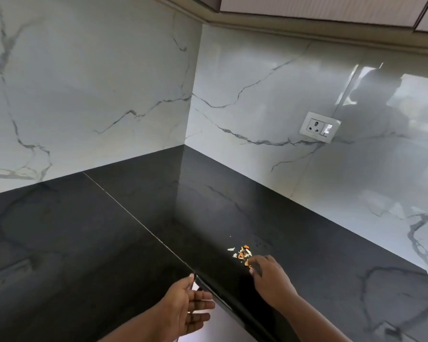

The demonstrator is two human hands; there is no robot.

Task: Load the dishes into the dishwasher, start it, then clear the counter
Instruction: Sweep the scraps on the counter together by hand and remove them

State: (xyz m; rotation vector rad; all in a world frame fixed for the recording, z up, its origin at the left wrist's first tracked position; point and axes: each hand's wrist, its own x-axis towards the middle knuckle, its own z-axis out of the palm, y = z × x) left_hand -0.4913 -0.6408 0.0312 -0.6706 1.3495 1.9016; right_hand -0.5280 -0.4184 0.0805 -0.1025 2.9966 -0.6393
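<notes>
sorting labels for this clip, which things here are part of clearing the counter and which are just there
Part of the job:
food scraps
black counter
right hand, fingertips at the scraps
left hand, cupped open at the counter edge

Just there:
wall socket
marble backsplash
upper cabinet

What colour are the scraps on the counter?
Mostly orange and white scraps, lying on the black counter; the head view shows them.
</notes>
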